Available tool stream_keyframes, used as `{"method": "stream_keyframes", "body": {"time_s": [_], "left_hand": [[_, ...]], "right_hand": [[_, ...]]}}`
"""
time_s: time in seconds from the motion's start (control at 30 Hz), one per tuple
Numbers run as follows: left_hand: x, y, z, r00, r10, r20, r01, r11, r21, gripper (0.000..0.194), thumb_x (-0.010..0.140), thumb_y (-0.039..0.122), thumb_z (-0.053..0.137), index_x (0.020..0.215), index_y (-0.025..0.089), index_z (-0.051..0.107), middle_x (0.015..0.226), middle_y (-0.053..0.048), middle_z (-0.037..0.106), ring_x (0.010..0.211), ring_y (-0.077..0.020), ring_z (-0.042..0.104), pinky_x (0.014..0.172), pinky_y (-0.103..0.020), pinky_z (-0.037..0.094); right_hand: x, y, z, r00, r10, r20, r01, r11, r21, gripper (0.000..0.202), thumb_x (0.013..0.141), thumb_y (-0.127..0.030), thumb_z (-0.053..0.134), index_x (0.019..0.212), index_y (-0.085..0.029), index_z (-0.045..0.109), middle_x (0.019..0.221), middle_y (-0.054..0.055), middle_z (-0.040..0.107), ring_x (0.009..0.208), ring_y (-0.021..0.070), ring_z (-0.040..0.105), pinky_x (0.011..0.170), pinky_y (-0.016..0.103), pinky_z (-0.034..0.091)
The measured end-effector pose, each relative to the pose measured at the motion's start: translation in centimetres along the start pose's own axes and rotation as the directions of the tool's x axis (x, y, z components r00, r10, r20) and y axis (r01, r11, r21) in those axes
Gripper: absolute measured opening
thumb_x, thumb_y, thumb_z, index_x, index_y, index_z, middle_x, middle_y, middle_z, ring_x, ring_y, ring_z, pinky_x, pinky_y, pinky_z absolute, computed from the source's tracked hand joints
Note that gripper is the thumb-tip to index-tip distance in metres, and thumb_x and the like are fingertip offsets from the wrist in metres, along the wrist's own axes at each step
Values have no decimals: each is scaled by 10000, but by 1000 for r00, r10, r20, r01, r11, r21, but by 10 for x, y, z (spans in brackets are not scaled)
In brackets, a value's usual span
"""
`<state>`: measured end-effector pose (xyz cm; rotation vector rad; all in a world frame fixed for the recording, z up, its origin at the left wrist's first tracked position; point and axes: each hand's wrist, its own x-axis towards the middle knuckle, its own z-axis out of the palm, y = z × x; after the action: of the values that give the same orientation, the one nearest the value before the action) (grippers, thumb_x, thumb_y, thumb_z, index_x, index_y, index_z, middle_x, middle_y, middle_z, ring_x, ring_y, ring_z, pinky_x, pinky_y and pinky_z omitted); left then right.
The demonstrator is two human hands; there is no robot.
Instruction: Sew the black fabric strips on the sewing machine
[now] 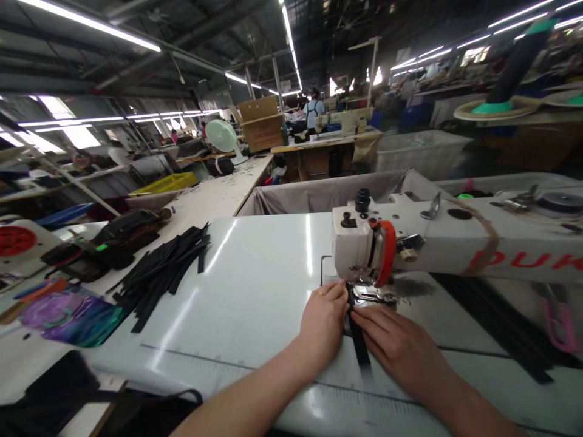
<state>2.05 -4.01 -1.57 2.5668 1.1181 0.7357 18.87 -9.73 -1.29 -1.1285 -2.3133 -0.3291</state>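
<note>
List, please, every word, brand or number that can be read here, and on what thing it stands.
"DUK": red letters on the sewing machine, cut off by the picture's edge.
Cardboard box: printing too blurred to read.
Ruler scale on table: markings too small to read.

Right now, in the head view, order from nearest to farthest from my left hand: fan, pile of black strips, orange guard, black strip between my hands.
1. Black strip: against the left hand.
2. Orange guard: just to its right.
3. Pile of black strips: off to the left.
4. Fan: far back, left.
</note>
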Motion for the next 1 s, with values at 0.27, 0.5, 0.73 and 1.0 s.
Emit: {"method": "stream_keyframes", "body": {"time_s": [0.27,0.5,0.73,1.0], "left_hand": [[6,-1,-8,999,-31,8,31,997,-67,153,910,101,493,831,159,610,1013,-88,670,1026,-233,588,921,-394,510],[4,-3,-5,1000,-28,-3,28,996,-89,155,908,116,512,812,166,622,1029,-83,676,1057,-236,588,961,-409,501],[6,-1,-7,1000,-20,-7,20,997,-78,130,908,114,526,847,160,632,1054,-83,677,1064,-233,591,957,-386,510],[4,-1,-3,1000,-14,-23,13,997,-80,137,906,119,526,826,155,631,1061,-88,676,1086,-225,579,991,-371,494]], "right_hand": [[-5,5,-6,998,59,30,-65,956,285,225,878,-93,470,954,-191,657,905,47,693,893,190,632,840,356,528],[-6,8,-7,995,90,41,-98,947,306,239,871,-121,507,986,-216,694,982,52,702,946,194,629,879,377,519],[-2,19,4,996,73,44,-78,991,108,265,886,-134,500,1048,-205,696,1024,82,686,903,210,632,813,380,541],[1,19,11,989,108,99,-101,993,-68,346,899,-134,472,1210,-183,613,1011,88,678,829,223,620,720,375,520]]}}
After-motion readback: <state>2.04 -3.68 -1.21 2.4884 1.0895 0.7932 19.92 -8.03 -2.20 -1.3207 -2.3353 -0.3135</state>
